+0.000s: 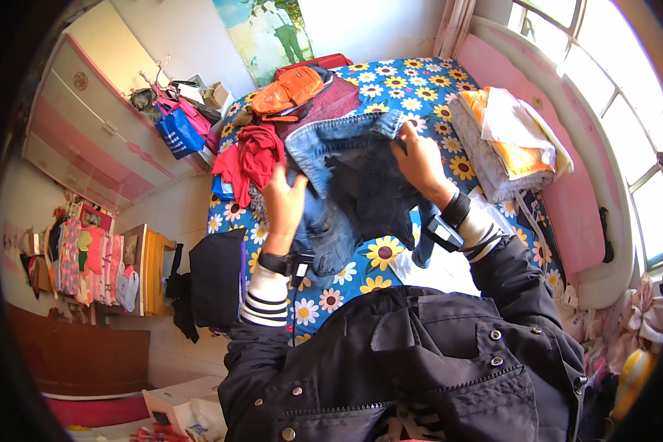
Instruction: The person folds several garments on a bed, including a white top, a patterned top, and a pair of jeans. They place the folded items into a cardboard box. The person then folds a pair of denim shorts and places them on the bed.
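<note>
Both my hands hold a blue denim jacket (329,232) with black cloth inside it or against it, over a bed with a blue sunflower-print sheet (384,252). My left hand (285,201) is at the jacket's left edge, thumb and fingers around the denim. At the upper right, my right hand (417,160) grips the other side near the collar or waistband; which one I cannot tell. The garment hangs between the hands, its faded lower part near the sheet. Whether the black cloth is a lining or a separate piece is unclear.
Red clothing (254,160) lies left of the denim, with an orange backpack (289,91) behind it. Folded bedding (508,143) is stacked at the right by the pink headboard (563,182). A black box-like item (216,279) stands at the bed's left edge.
</note>
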`<action>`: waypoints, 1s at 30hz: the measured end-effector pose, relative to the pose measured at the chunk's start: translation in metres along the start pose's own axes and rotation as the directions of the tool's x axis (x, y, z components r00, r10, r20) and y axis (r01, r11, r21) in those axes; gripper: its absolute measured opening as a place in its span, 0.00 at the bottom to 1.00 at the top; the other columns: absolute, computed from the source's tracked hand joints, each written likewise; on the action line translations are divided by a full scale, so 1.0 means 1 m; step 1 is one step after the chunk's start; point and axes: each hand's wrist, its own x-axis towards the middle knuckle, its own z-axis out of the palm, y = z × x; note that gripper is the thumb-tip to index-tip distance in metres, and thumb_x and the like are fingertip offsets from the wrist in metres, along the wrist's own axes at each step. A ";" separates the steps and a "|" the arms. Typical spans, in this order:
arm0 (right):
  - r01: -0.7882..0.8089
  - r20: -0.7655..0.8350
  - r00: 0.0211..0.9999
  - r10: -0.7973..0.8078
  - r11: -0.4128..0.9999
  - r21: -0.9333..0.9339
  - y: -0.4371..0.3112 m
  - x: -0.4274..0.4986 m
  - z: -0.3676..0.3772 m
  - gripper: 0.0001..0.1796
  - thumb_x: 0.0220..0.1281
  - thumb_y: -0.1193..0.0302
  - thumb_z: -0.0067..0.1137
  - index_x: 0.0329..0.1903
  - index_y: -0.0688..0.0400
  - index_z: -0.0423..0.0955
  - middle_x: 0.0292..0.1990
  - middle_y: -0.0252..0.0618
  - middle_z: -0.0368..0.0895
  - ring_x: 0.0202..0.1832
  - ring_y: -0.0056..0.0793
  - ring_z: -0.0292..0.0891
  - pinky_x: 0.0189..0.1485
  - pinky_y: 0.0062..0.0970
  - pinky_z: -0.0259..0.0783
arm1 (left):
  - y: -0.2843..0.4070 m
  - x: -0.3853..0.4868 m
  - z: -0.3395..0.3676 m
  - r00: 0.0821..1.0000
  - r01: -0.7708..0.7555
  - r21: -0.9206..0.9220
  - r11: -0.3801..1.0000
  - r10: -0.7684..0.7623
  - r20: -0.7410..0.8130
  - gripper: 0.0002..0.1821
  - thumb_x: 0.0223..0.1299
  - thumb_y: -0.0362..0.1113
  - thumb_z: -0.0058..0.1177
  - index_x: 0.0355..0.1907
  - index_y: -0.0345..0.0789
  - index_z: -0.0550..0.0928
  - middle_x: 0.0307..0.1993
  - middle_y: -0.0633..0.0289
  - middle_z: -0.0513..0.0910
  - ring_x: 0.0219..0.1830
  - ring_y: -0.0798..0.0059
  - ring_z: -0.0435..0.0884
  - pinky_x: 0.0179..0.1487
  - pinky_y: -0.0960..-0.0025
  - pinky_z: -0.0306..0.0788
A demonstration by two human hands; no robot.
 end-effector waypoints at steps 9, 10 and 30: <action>0.136 0.046 0.978 -0.204 0.786 0.603 -0.058 0.000 0.012 0.10 0.67 0.79 0.48 0.49 0.62 0.64 0.32 0.44 0.76 0.34 0.33 0.73 0.37 0.34 0.67 | 0.080 -0.001 0.023 0.942 -0.153 -0.603 0.782 0.301 0.151 0.27 0.60 0.35 0.61 0.55 0.28 0.64 0.43 0.49 0.78 0.47 0.59 0.79 0.50 0.62 0.72; 0.153 0.072 0.972 -0.226 0.830 0.536 -0.057 0.000 0.007 0.10 0.69 0.80 0.45 0.51 0.61 0.63 0.33 0.40 0.72 0.35 0.27 0.70 0.38 0.29 0.68 | 0.084 -0.005 0.021 0.941 -0.108 -0.645 0.756 0.288 0.180 0.32 0.55 0.37 0.67 0.55 0.28 0.63 0.48 0.52 0.75 0.52 0.65 0.74 0.57 0.65 0.68; 0.654 0.306 0.712 -0.632 0.755 0.036 -0.082 0.009 -0.069 0.39 0.36 0.65 0.76 0.58 0.47 0.71 0.45 0.40 0.80 0.46 0.43 0.79 0.48 0.36 0.74 | 0.096 -0.012 -0.006 0.876 -0.272 -0.408 0.871 0.400 0.270 0.20 0.49 0.22 0.65 0.46 0.31 0.76 0.35 0.59 0.81 0.37 0.74 0.82 0.43 0.71 0.75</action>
